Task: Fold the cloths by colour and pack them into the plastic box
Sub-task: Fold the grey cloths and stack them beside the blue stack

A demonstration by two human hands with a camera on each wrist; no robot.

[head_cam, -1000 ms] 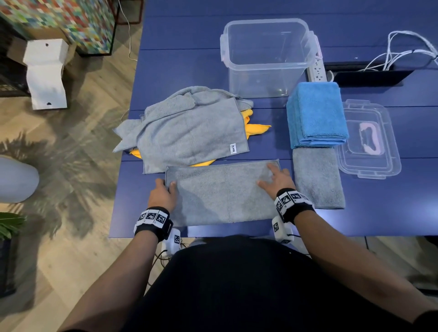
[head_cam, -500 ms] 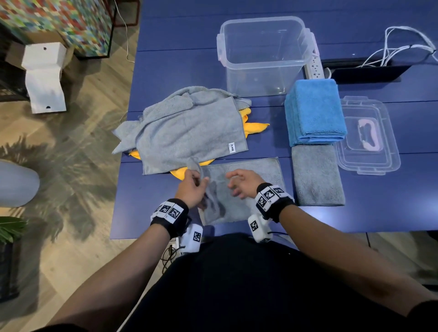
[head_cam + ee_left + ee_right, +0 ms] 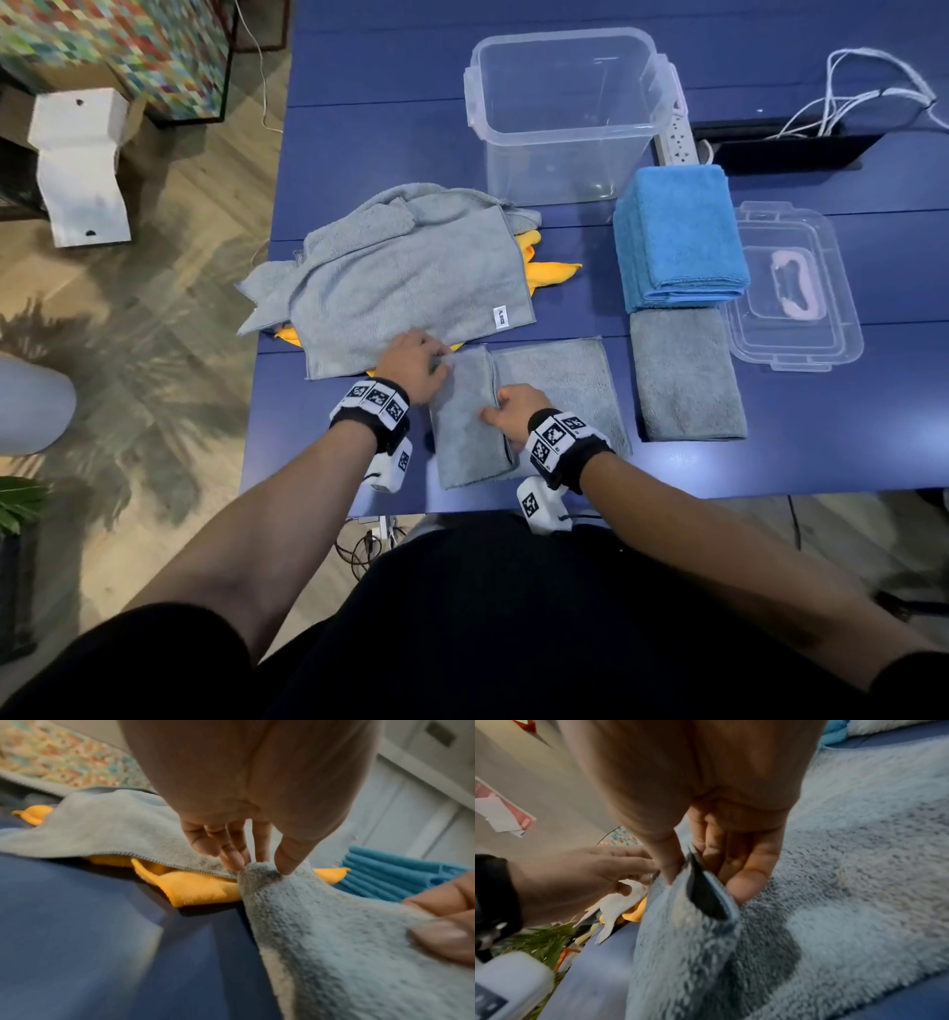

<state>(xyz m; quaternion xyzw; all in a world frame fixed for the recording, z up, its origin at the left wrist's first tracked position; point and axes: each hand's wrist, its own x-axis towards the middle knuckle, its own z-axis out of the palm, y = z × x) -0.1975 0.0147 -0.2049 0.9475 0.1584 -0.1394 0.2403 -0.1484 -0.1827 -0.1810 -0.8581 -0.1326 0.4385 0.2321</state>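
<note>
A grey cloth (image 3: 554,380) lies at the table's near edge with its left part folded over to the right. My left hand (image 3: 411,367) pinches the far corner of that flap (image 3: 257,870). My right hand (image 3: 508,411) pinches the flap's near edge (image 3: 706,894) between thumb and fingers. A folded grey cloth (image 3: 685,375) lies to the right, with a stack of folded blue cloths (image 3: 680,244) beyond it. Loose grey cloths (image 3: 405,282) cover orange ones (image 3: 549,270) on the left. The clear plastic box (image 3: 565,113) stands empty at the back.
The box's clear lid (image 3: 793,298) lies at the right beside the blue stack. A white power strip (image 3: 680,139), cables (image 3: 862,97) and a black tray sit at the back right. The table's (image 3: 359,164) left edge drops to a wooden floor.
The long grey cloth lay flat under both hands a second ago. Both hands took its left end and carried it rightward over the rest, so it now lies folded across.
</note>
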